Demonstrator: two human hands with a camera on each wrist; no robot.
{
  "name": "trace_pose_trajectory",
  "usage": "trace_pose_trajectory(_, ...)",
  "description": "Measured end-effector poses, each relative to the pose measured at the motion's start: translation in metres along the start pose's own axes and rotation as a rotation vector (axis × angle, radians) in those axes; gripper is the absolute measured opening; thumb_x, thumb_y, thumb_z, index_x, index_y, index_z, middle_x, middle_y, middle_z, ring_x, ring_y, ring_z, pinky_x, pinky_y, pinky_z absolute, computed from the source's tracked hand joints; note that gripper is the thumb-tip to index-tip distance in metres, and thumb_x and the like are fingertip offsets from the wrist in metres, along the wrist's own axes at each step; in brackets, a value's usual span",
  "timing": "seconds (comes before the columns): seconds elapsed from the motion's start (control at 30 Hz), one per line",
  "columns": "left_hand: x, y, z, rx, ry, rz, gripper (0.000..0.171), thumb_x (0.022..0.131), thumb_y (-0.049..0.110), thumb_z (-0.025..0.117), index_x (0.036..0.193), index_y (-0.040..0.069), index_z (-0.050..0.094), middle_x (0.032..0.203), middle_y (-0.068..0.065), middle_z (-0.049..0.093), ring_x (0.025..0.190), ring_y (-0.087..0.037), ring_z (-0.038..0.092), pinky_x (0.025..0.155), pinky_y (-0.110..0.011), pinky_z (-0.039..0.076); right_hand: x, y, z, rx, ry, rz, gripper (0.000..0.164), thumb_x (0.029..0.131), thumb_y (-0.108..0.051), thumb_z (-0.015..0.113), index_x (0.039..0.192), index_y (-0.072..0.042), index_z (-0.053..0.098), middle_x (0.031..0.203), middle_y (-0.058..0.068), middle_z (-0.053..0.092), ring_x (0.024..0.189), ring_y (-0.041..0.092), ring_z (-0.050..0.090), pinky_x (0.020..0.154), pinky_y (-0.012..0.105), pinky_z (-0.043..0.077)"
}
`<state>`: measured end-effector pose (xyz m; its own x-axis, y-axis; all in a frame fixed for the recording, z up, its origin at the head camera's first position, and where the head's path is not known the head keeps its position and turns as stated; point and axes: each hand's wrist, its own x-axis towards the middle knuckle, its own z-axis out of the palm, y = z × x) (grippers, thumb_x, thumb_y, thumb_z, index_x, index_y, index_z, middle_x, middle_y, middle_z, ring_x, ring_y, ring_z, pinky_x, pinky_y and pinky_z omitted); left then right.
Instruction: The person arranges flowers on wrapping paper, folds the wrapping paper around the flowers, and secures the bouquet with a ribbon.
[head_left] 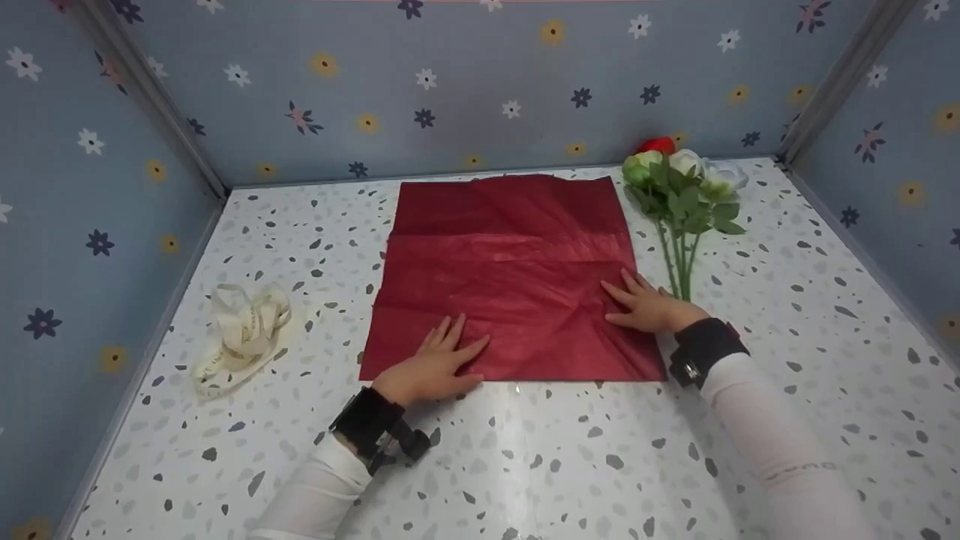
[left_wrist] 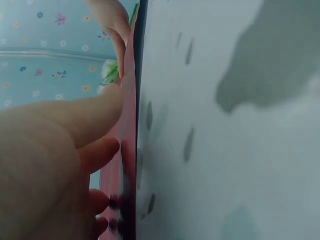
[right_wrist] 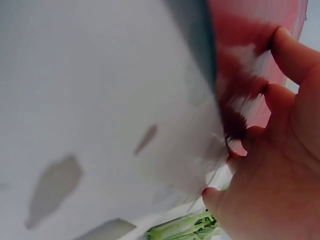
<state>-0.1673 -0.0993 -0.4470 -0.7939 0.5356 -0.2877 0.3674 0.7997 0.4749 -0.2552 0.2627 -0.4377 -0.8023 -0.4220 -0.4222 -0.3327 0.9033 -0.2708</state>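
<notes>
A dark red sheet of wrapping paper (head_left: 495, 277), creased across its width, lies flat on the speckled table. My left hand (head_left: 431, 367) rests with fingers spread on the sheet's near left corner. On the right part of the sheet, my right hand (head_left: 645, 306) touches the paper with outstretched fingers near its edge. In the left wrist view the left hand (left_wrist: 55, 145) has its fingertips at the red paper (left_wrist: 129, 100). The right wrist view shows the fingertips of the right hand (right_wrist: 280, 145) on the paper (right_wrist: 240, 45).
Artificial flowers (head_left: 679, 195) with green stems lie just right of the sheet. A loose heap of cream printed ribbon (head_left: 247, 330) sits on the left of the table (head_left: 525, 465). Blue floral panels (head_left: 480, 90) enclose the back and sides.
</notes>
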Motion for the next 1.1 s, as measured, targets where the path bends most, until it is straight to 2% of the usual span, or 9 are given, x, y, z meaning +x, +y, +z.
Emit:
trace_pose_trajectory(0.13,0.000,0.006,0.004,0.010,0.029,-0.042,0.059,0.096,0.044,0.047,0.149,0.027,0.029,0.158,-0.021,0.002,0.143,-0.046,-0.006,0.115,-0.057,0.004,0.000,-0.004,0.002,-0.028,0.007,0.019,0.068,0.101,-0.039,0.040,0.152,-0.007,0.009,0.153,0.034,-0.005,0.140,0.052,-0.005,0.106,0.069,0.016)
trace_pose_trajectory(0.33,0.003,0.012,0.009,0.021,0.115,0.033,0.055,0.097,0.041,0.047,0.147,0.020,0.036,0.156,-0.022,0.013,0.144,-0.043,0.003,0.116,-0.056,0.008,-0.001,-0.014,0.003,-0.053,-0.006,0.079,0.068,0.101,-0.041,0.036,0.152,-0.007,0.007,0.153,0.033,-0.005,0.139,0.052,-0.002,0.107,0.067,0.016)
trace_pose_trajectory(0.47,0.003,0.016,0.009,0.039,0.128,0.053,0.053,0.097,0.039,0.048,0.145,0.018,0.039,0.156,-0.022,0.016,0.145,-0.042,0.005,0.116,-0.054,0.007,-0.002,-0.022,0.004,-0.077,-0.002,0.121,0.068,0.102,-0.041,0.034,0.152,-0.005,0.007,0.152,0.035,-0.004,0.139,0.055,0.001,0.108,0.066,0.017)
trace_pose_trajectory(0.63,0.002,0.016,0.012,0.085,0.128,0.017,0.052,0.098,0.039,0.047,0.145,0.017,0.040,0.154,-0.025,0.020,0.143,-0.043,0.011,0.116,-0.054,0.012,-0.003,-0.031,0.007,-0.107,-0.006,0.160,0.067,0.102,-0.042,0.032,0.152,-0.004,0.007,0.151,0.037,-0.001,0.138,0.056,0.003,0.109,0.065,0.017)
trace_pose_trajectory(0.83,0.002,0.015,0.012,0.143,0.151,-0.036,0.051,0.099,0.041,0.043,0.144,0.019,0.042,0.153,-0.025,0.023,0.143,-0.043,0.015,0.114,-0.056,0.016,-0.005,-0.037,0.009,-0.150,0.028,0.195,0.066,0.101,-0.042,0.034,0.152,-0.006,0.011,0.151,0.037,0.007,0.138,0.055,0.011,0.109,0.066,0.015)
trace_pose_trajectory(1.0,0.002,0.013,0.008,0.163,0.167,-0.098,0.051,0.098,0.043,0.043,0.144,0.020,0.042,0.152,-0.025,0.025,0.142,-0.044,0.015,0.113,-0.058,0.017,-0.005,-0.043,0.012,-0.229,0.086,0.196,0.065,0.100,-0.047,0.036,0.152,-0.011,0.020,0.144,0.036,0.024,0.133,0.052,0.024,0.106,0.066,0.019)
trace_pose_trajectory(1.1,0.004,0.010,0.006,0.180,0.187,-0.142,0.051,0.098,0.043,0.042,0.144,0.021,0.042,0.152,-0.026,0.026,0.142,-0.046,0.016,0.111,-0.061,0.018,-0.004,-0.044,0.013,-0.230,0.140,0.173,0.064,0.098,-0.048,0.041,0.150,-0.013,0.027,0.136,0.035,0.031,0.128,0.049,0.029,0.103,0.067,0.022)
